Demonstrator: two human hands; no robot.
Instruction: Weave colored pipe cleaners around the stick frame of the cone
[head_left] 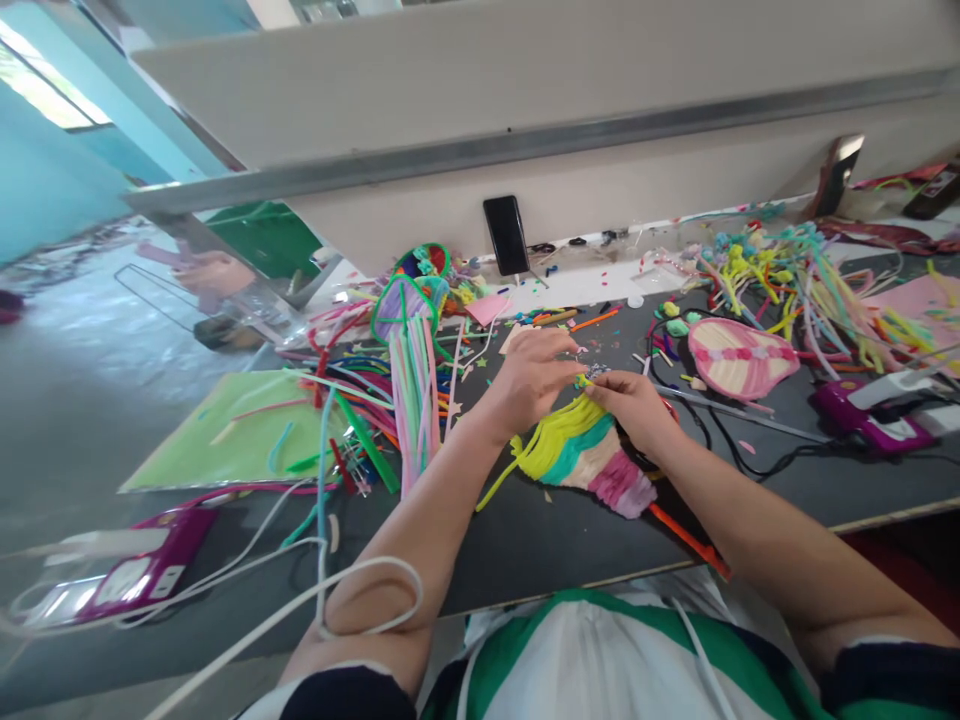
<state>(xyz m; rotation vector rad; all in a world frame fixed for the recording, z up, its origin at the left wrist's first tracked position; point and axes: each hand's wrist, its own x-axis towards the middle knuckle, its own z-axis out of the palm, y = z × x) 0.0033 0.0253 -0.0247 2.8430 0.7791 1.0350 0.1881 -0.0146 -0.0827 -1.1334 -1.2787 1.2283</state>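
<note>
While both hands worked close together over the dark tabletop (480,570), a striped fuzzy piece (581,450) lay just beneath them. With that piece as the clock's centre, its yellow edge faced 11 o'clock, and the work in hand looked like fingertip shaping of the yellow strands there; by my judgement it called for a steady pinch and light pressure.

The right hand (637,410) had its thumb and forefinger closed on the yellow tip at 12 o'clock. The left hand (525,385) arched over the yellow strands, fingers bent and slightly parted; whether its fingertips gripped anything, I could not tell.

The bands ran yellow, turquoise, cream, pink and lilac, soft and ridged, and narrowed towards 4 o'clock, where an orange stem (690,540) stuck out. One loose yellow strand trailed towards 8.

At 10 o'clock sat a green-rimmed shape (403,310) with long pastel strands (414,405) hanging from it; at 9, a flat, glossy green sheet (240,435). A dark phone (507,235) leaned upright at 11. At 2 lay a rounded pink-and-cream piece (742,358), with a tangled, fluffy heap (814,285) beyond it, and at 3 a hard purple power strip (874,412).
</note>
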